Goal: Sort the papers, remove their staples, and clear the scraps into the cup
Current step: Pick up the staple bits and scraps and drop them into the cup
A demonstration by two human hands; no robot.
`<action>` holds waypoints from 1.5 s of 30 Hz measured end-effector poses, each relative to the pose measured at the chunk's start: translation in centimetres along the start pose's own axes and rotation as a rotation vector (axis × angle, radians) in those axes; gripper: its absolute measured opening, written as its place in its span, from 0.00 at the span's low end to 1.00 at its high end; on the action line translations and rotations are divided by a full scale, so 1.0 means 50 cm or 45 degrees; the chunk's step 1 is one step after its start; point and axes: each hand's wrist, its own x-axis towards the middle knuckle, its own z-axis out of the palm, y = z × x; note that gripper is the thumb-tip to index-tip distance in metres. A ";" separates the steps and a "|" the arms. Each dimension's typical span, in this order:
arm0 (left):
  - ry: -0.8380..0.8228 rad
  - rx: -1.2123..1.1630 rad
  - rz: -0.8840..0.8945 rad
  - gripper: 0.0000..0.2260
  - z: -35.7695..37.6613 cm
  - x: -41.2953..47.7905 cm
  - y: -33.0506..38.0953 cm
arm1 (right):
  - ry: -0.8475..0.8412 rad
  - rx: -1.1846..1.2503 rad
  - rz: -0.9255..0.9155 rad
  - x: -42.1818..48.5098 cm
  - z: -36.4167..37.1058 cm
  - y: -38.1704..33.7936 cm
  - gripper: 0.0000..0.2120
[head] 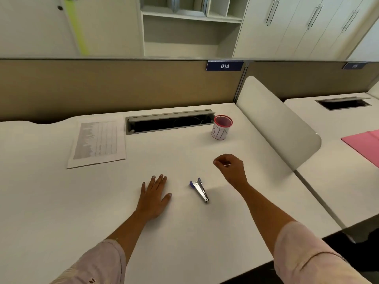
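Note:
My left hand (154,194) lies flat on the white desk (61,201), fingers spread, holding nothing. A blue and silver staple remover (200,189) rests on the desk between my hands. My right hand (230,168) hovers right of it, fingers curled with thumb and fingertips pinched together; whether something tiny sits in the pinch is too small to tell. The red-rimmed cup marked BIN (221,128) stands upright farther back, beyond my right hand. A stack of printed papers (97,143) lies at the far left of the desk.
An open cable slot (170,123) runs along the desk's back edge, just left of the cup. A white curved divider (276,121) bounds the desk on the right; beyond it lies a pink folder (364,145). A tan partition (102,87) stands behind.

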 end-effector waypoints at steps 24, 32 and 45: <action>0.052 0.108 -0.064 0.34 0.018 0.145 -0.041 | 0.236 -0.218 0.249 0.444 -0.055 0.024 0.09; 0.146 0.173 -0.065 0.28 0.027 0.137 -0.042 | 0.198 -0.308 0.323 0.483 -0.029 0.050 0.12; 0.156 0.164 -0.057 0.28 0.027 0.133 -0.043 | 0.416 -0.296 -0.007 0.418 -0.012 0.094 0.10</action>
